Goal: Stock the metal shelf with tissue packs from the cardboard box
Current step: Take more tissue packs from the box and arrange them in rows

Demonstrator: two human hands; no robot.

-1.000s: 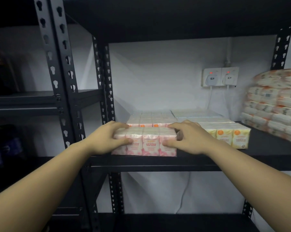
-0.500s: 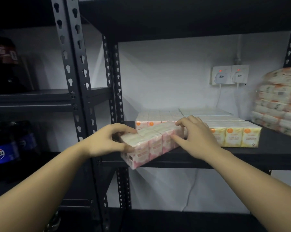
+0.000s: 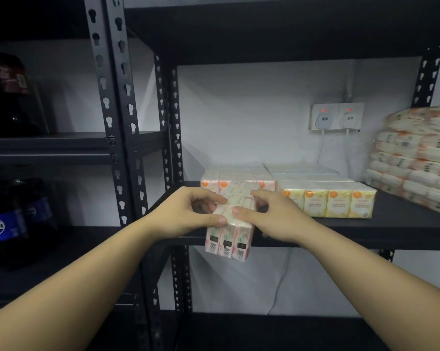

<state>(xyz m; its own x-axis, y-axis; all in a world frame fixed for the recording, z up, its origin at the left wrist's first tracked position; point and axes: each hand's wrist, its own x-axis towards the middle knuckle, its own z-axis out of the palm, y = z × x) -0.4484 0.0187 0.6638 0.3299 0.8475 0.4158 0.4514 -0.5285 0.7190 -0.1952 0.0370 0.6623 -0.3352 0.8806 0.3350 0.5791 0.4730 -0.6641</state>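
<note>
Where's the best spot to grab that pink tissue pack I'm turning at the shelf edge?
Take the pink tissue pack by its two long sides, one hand from each side, as the left hand and right hand do now. It lies lengthwise, its barcode end overhanging the shelf.

The left hand (image 3: 188,214) and right hand (image 3: 272,219) cover the top of the pink tissue pack (image 3: 229,239), whose barcode print is too small to read. Behind them, the far pink packs (image 3: 214,182) are partly hidden. At the right edge the wrapped bundle (image 3: 416,158) is cut off and blurred. At the left edge the cola bottle (image 3: 1,224) label is clipped.
</note>
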